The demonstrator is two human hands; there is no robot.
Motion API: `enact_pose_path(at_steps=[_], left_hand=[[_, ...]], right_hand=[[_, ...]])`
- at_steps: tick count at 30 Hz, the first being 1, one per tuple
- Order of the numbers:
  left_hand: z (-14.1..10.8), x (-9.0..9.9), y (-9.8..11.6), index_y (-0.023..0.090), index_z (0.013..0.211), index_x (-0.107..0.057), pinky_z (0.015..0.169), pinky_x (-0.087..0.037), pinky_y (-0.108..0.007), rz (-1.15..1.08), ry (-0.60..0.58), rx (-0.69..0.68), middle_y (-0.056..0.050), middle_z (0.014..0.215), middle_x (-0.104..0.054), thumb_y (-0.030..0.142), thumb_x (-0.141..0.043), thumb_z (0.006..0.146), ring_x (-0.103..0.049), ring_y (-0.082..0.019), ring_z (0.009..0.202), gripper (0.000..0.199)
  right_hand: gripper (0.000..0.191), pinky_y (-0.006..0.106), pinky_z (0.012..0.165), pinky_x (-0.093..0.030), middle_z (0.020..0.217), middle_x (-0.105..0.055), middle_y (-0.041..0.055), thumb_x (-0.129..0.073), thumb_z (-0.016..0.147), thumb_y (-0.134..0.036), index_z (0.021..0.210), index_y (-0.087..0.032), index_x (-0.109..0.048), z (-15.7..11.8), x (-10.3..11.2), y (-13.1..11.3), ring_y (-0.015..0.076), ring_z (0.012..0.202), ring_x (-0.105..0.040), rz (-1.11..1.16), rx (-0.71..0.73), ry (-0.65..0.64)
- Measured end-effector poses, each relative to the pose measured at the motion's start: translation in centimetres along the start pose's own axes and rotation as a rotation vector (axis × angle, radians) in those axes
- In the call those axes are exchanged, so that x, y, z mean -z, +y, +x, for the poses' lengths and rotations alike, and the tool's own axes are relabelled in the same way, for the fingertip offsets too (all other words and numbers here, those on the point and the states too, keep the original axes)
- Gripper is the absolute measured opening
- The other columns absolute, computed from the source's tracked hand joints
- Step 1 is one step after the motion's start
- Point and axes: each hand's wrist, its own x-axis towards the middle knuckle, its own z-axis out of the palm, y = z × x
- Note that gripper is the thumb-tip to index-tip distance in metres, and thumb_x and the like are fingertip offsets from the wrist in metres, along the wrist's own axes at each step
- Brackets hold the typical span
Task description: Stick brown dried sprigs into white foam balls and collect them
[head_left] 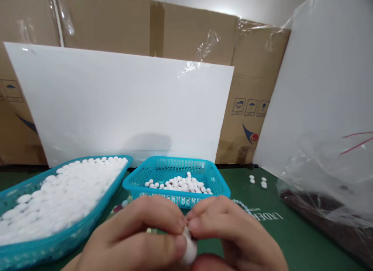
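My left hand is closed, with thumb and forefinger pinching a small white ball. From the other side my right hand meets it, its fingertips and thumb pressed round the same ball. The fingertips of both hands touch above it and hide its upper part. Just behind the hands stands a blue perforated basket holding a loose heap of white balls, some with dark reddish spots. A larger blue basket to the left is filled with white rounded pieces.
Several loose white pieces lie on the green mat at the right. A clear plastic bag with dark brown contents sits at the right edge. A white board leans against cardboard boxes behind the baskets.
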Motion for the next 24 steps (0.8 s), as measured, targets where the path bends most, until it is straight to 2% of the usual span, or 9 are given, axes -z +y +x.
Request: enact_pose_path(at_steps=[3,5,9,13,16,20,24], left_hand=[[0.6,0.1,0.0,0.039,0.093,-0.045,0.054,-0.049,-0.012,0.022,-0.015,-0.121,0.003,0.07,-0.055,0.021,-0.052,0.063,-0.055,-0.009,0.062,0.036],[0.8,0.2,0.2,0.034,0.093,-0.047,0.055,-0.048,-0.011,0.048,-0.026,-0.143,0.002,0.072,-0.054,0.018,-0.053,0.062,-0.054,-0.009,0.064,0.036],[0.8,-0.1,0.2,0.028,0.083,-0.052,0.051,-0.049,-0.012,0.025,0.011,-0.153,0.002,0.068,-0.05,0.01,-0.043,0.069,-0.054,-0.007,0.06,0.024],[0.8,-0.5,-0.3,0.022,0.073,-0.053,0.049,-0.048,-0.011,0.077,0.05,-0.135,0.003,0.064,-0.049,0.01,-0.045,0.068,-0.053,-0.006,0.058,0.015],[0.6,-0.8,-0.7,0.021,0.068,-0.052,0.05,-0.048,-0.01,0.112,0.087,-0.097,0.003,0.064,-0.05,0.01,-0.047,0.067,-0.053,-0.006,0.059,0.012],[0.6,-1.2,-0.7,0.019,0.064,-0.052,0.049,-0.046,-0.007,0.136,0.133,-0.1,0.003,0.062,-0.05,0.01,-0.048,0.066,-0.052,-0.004,0.057,0.01],[0.6,-1.7,-0.4,0.018,0.064,-0.052,0.048,-0.046,-0.008,0.143,0.17,-0.106,0.002,0.061,-0.05,0.006,-0.046,0.066,-0.053,-0.005,0.056,0.013]], right_hand=[[0.023,0.016,0.051,-0.045,0.058,-0.059,0.0003,-0.063,0.057,-0.019,0.078,-0.028,-0.06,0.2,-0.1,0.4,0.0102,0.054,-0.054,0.019,-0.045,0.183],[0.021,0.015,0.052,-0.044,0.059,-0.059,-0.0025,-0.062,0.057,-0.019,0.075,-0.029,-0.06,0.0,-0.2,0.4,0.0086,0.054,-0.053,0.074,-0.102,0.267],[0.024,0.013,0.052,-0.043,0.059,-0.059,-0.0042,-0.064,0.053,-0.01,0.068,-0.028,-0.062,0.0,-0.3,0.3,0.0078,0.056,-0.053,0.168,-0.222,0.262],[0.021,0.009,0.048,-0.043,0.054,-0.056,-0.0039,-0.063,0.049,-0.005,0.058,-0.025,-0.063,0.2,-0.5,0.6,0.0062,0.054,-0.051,0.247,-0.329,0.3],[0.015,0.007,0.048,-0.042,0.053,-0.054,-0.0033,-0.062,0.052,-0.008,0.058,-0.021,-0.062,0.1,-0.5,1.1,0.0053,0.053,-0.05,0.204,-0.289,0.313],[0.001,0.011,0.049,-0.041,0.056,-0.052,-0.002,-0.059,0.061,-0.019,0.06,-0.019,-0.058,-0.1,-0.3,1.5,0.0066,0.053,-0.049,0.025,-0.185,0.246],[0.013,0.015,0.049,-0.04,0.057,-0.049,-0.002,-0.049,0.069,-0.03,0.062,-0.019,-0.052,-0.3,-0.3,1.7,0.0078,0.055,-0.047,-0.06,-0.105,0.192]])
